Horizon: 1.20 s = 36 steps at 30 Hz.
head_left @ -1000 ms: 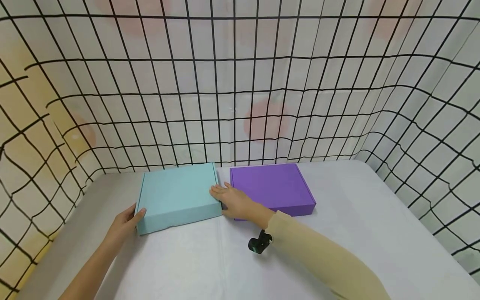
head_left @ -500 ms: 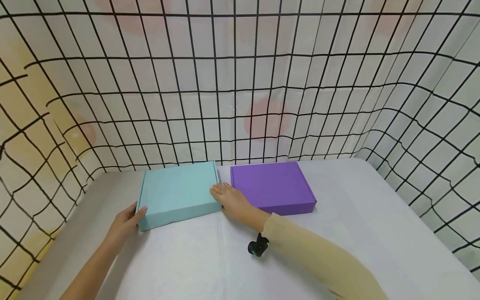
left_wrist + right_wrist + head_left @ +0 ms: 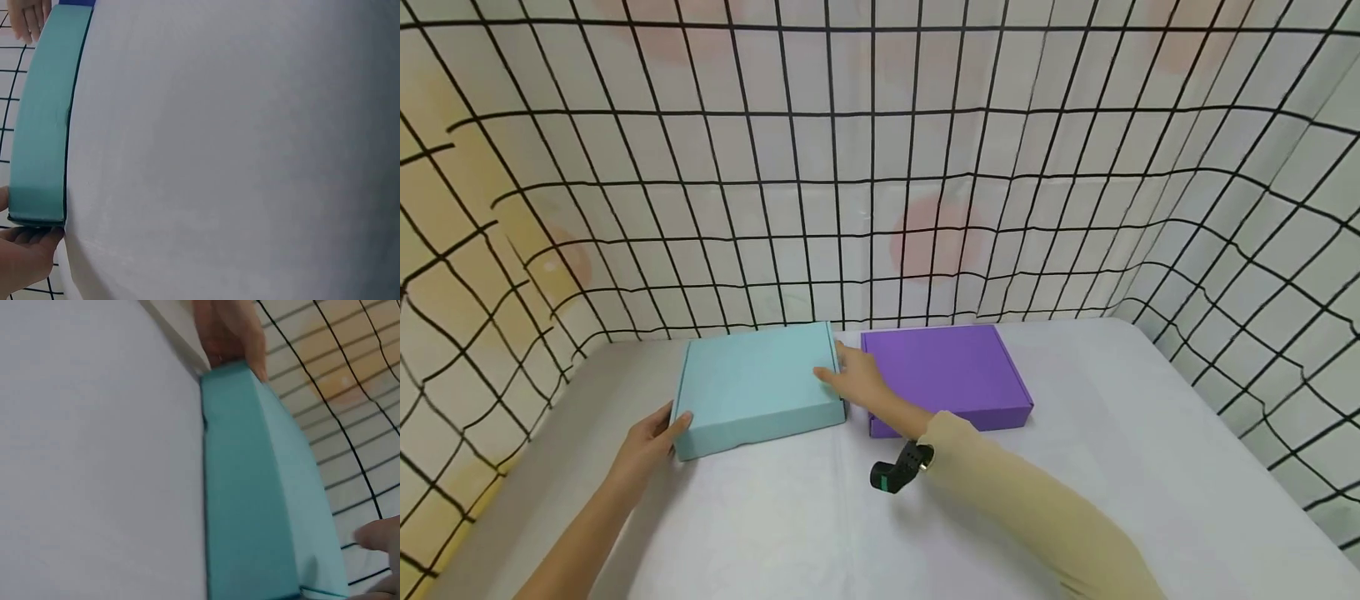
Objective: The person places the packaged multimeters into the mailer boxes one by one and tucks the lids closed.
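Note:
A closed light-blue cardboard box [image 3: 760,379] lies on the white-covered table, slightly turned. My left hand [image 3: 651,437] holds its near left corner, the thumb on the lid and the fingers against the left end. That grip also shows in the right wrist view, where the left hand [image 3: 231,331] is at the far end of the box. My right hand [image 3: 859,379] is at the box's right end, thumb spread over the lid's edge and fingers pointing away along that side. In the right wrist view, the thumb [image 3: 378,536] appears raised off the lid.
A closed purple cardboard box [image 3: 947,371] lies just right of the light-blue one, partly behind my right forearm. Black wire mesh [image 3: 868,179] rises along the table's back and both sides. A black wrist device [image 3: 901,468] hangs below my right wrist.
My right hand, earlier lying flat over the box's right edge, has turned and spread its thumb from its fingers. The left hand keeps its hold; the light-blue box's near side shifted back slightly.

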Available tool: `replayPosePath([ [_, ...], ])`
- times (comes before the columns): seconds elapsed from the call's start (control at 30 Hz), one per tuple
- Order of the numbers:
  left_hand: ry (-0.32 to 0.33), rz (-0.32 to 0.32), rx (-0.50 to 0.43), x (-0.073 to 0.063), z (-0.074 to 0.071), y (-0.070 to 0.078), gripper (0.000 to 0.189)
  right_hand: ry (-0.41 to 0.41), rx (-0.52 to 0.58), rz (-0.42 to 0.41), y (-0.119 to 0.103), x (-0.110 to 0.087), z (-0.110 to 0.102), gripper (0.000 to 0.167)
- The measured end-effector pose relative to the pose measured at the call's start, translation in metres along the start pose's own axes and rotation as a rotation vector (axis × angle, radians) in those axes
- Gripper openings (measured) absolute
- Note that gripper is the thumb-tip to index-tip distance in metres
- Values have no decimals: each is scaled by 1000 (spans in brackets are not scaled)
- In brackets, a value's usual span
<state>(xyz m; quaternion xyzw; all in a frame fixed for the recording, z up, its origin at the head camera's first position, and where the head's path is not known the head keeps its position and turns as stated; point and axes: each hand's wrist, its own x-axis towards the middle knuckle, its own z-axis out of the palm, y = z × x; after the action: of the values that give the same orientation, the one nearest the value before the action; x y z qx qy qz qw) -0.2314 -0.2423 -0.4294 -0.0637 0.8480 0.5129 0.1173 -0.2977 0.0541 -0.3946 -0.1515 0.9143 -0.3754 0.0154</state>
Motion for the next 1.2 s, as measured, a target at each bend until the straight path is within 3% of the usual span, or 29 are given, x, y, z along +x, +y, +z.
replayPosePath([
  [0.17, 4, 1, 0, 0, 1, -1, 85, -87, -119, 87, -2, 17, -2, 52],
  [0.27, 17, -1, 23, -3, 0, -1, 84, -154, -180, 110, -5, 22, -2, 55],
  [0.33, 56, 29, 54, -5, 0, -1, 82, -161, -190, 108, -7, 24, -2, 54],
  [0.43, 228, 182, 151, -8, 2, -2, 71, -150, -190, 129, -7, 25, -3, 58],
  [0.5, 379, 345, 268, -8, 2, -4, 57, -148, -174, 153, -5, 25, -3, 63],
  [0.57, 462, 505, 426, -9, -1, -3, 47, -162, -181, 165, -3, 26, -3, 69],
  [0.63, 443, 670, 581, -7, -10, -3, 43, -182, -186, 172, -2, 28, -2, 72],
  [0.67, 401, 729, 661, -7, -16, -3, 45, -192, -188, 172, -1, 29, -1, 73],
  [0.77, 249, 836, 811, -6, -31, -4, 52, -204, -177, 145, 16, 40, 6, 73],
  [0.87, 181, 853, 875, -6, -36, -4, 57, -231, -137, 188, 23, 45, 7, 73],
  [0.93, 172, 863, 875, -5, -36, -2, 57, -236, -107, 216, 23, 44, 4, 72],
  [1.0, 182, 875, 874, -3, -35, -1, 56, -243, -99, 272, 10, 38, -2, 71],
  [1.2, 224, 905, 911, -3, -34, 3, 54, -243, -130, 251, -2, 30, -10, 66],
])
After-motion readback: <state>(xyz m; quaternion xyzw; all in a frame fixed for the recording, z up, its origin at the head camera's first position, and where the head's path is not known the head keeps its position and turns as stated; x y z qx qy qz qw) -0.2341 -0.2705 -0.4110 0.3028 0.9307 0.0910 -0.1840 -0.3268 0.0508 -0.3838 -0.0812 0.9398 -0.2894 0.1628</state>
